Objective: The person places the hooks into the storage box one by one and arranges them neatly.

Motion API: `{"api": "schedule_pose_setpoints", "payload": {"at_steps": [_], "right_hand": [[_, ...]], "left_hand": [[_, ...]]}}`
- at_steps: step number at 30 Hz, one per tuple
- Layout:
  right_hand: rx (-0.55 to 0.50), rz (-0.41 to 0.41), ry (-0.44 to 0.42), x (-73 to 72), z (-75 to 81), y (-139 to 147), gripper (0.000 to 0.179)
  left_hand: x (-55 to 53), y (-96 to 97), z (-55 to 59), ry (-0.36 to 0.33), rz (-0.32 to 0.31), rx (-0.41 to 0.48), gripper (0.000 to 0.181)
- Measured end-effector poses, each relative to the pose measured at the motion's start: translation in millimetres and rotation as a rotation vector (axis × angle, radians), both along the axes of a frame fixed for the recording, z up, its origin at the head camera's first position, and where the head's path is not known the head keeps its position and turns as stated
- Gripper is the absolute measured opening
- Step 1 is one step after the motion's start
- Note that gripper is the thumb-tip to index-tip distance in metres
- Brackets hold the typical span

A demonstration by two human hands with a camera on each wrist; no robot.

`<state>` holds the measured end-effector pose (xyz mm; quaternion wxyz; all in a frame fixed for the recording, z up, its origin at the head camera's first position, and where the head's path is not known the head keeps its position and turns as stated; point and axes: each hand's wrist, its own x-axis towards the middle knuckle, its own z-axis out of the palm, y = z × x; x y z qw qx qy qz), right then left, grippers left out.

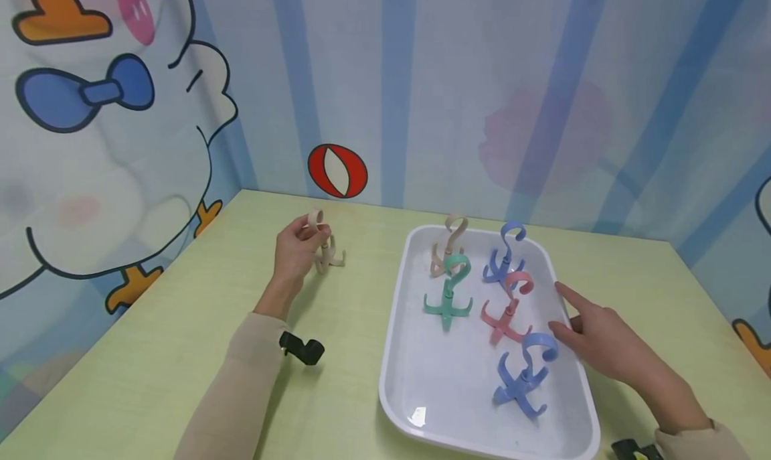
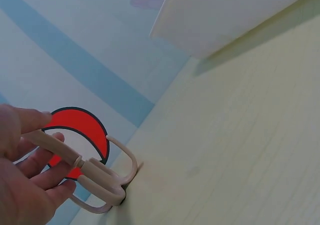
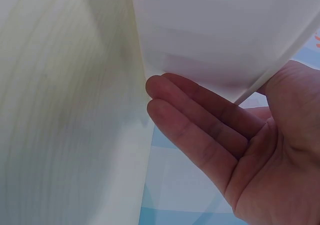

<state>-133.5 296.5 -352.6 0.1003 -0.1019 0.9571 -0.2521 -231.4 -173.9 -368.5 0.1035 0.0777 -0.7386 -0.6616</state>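
Observation:
My left hand (image 1: 297,251) pinches the curved top of a beige multi-prong hanging hook (image 1: 326,256) to the left of the tray. The hook stands upright, prongs down at the table, and its swivel neck shows beyond my fingers in the left wrist view (image 2: 80,162). My right hand (image 1: 608,343) holds the right rim of a white tray (image 1: 394,299), thumb over the edge and the other fingers (image 3: 192,130) along the outer wall. Inside the tray stand another beige hook (image 1: 456,229), a green hook (image 1: 448,302), a pink hook (image 1: 502,321) and two blue hooks (image 1: 521,385).
The pale yellow-green table (image 1: 337,386) carries the tray right of centre. A printed cloth backdrop (image 1: 349,78) with blue stripes, a cartoon duck and a red ball rises along its back and left edges. Black wrist cameras (image 1: 301,348) sit on both sleeves.

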Motion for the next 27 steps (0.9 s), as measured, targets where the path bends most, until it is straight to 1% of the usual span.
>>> {"api": "schedule_pose_setpoints", "payload": {"at_steps": [5,11,16,22,27], "right_hand": [[0.001,-0.008,-0.005,0.4,-0.9,-0.2,0.084],[-0.004,-0.006,0.003,0.4,-0.5,-0.9,0.084],[0.000,-0.006,0.001,0.3,1.0,-1.0,0.084],[-0.002,-0.009,-0.010,0.0,1.0,-0.8,0.084],[-0.002,-0.012,-0.011,0.3,1.0,-1.7,0.084]], "left_hand": [[0.0,1.5,-3.2,-0.001,0.011,-0.024,0.039],[-0.4,4.3,-5.7,0.027,0.013,-0.009,0.029],[-0.9,4.9,-5.6,0.031,0.025,-0.016,0.025],[-1.5,1.8,-3.1,0.041,0.012,0.021,0.027],[-0.1,0.1,2.9,0.074,-0.005,0.059,0.028]]}}
